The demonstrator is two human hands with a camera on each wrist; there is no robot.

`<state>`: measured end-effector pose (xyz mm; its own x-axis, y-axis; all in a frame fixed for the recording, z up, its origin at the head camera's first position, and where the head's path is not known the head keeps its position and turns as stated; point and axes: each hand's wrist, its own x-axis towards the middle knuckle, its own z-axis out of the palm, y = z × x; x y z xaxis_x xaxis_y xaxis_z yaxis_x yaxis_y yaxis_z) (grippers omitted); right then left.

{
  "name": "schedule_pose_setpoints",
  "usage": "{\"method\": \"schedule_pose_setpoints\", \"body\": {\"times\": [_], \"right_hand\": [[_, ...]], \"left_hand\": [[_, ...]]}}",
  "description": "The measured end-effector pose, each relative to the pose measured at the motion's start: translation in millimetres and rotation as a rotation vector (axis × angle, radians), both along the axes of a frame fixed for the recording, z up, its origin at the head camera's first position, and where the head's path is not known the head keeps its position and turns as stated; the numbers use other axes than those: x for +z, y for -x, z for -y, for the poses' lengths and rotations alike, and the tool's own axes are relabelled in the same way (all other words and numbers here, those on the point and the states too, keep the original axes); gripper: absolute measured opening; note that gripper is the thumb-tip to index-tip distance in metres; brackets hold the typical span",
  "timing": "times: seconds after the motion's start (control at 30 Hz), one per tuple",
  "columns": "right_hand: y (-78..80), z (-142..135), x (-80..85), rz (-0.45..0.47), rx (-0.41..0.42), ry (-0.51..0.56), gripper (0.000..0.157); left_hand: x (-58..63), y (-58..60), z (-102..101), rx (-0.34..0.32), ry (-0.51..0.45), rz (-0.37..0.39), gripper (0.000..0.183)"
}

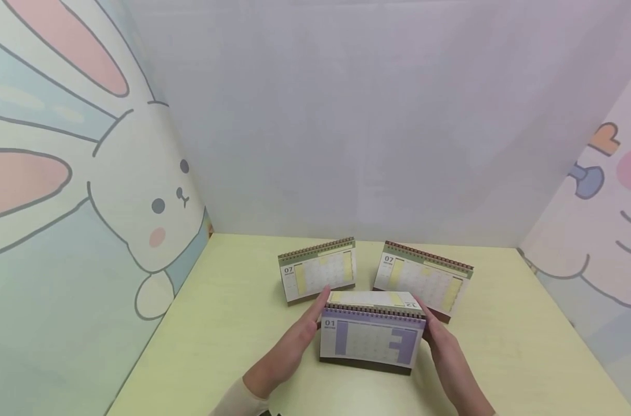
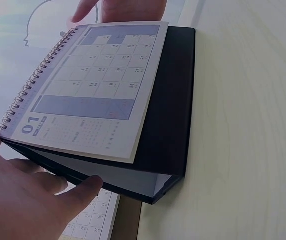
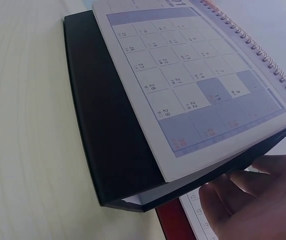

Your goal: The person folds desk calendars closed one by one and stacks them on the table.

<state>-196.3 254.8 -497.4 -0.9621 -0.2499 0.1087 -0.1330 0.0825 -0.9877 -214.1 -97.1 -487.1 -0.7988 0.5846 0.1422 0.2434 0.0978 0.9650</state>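
A purple desk calendar (image 1: 370,341) stands tent-shaped in front of me, its 01 page facing me and its spiral binding along the top. My left hand (image 1: 289,349) holds its left side edge. In the left wrist view, the fingers (image 2: 35,180) bend along that edge of the dark stand (image 2: 170,110). At the opposite side, my right hand (image 1: 448,358) holds the right edge. The right wrist view has its fingers (image 3: 230,192) curled against the stand's side and back. Part of each hand is hidden behind the calendar in the head view.
Behind are two green-topped desk calendars showing 07, one at the back left (image 1: 318,271) and one at the back right (image 1: 425,277). The front calendar overlaps the right one in view. A pale yellow table (image 1: 222,323) meets a plain back wall (image 1: 367,127) and cartoon-printed side panels (image 1: 138,167).
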Motion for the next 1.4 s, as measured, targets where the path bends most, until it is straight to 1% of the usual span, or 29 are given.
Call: {"method": "schedule_pose_setpoints", "body": {"times": [0.27, 0.37, 0.53, 0.9, 1.07, 1.23, 1.4], "right_hand": [[2.2, 0.2, 2.0, 0.02, 0.05, 0.036, 0.059], [2.5, 0.7, 1.7, 0.019, 0.045, 0.038, 0.059], [3.6, 2.6, 2.2, 0.02, 0.031, 0.058, 0.059], [3.2, 3.8, 3.9, 0.016, 0.068, 0.099, 0.058], [2.5, 3.7, 1.6, -0.007, 0.085, 0.117, 0.057], [3.3, 4.4, 1.6, -0.023, 0.093, 0.137, 0.058], [3.2, 3.5, 2.0, -0.047, 0.117, 0.155, 0.058]], "left_hand": [[-2.6, 0.0, 0.7, -0.006, -0.021, -0.014, 0.057], [-2.0, 0.2, 0.4, -0.008, -0.016, -0.005, 0.057], [-0.6, 0.2, -0.2, -0.009, -0.012, -0.012, 0.056], [1.9, -0.7, -1.4, -0.005, -0.009, 0.01, 0.057], [2.3, -0.5, -2.0, -0.007, -0.009, 0.008, 0.057], [-1.2, 2.1, -2.2, -0.006, -0.001, 0.02, 0.057], [-4.3, 3.3, -1.9, -0.017, -0.05, 0.009, 0.059]]}}
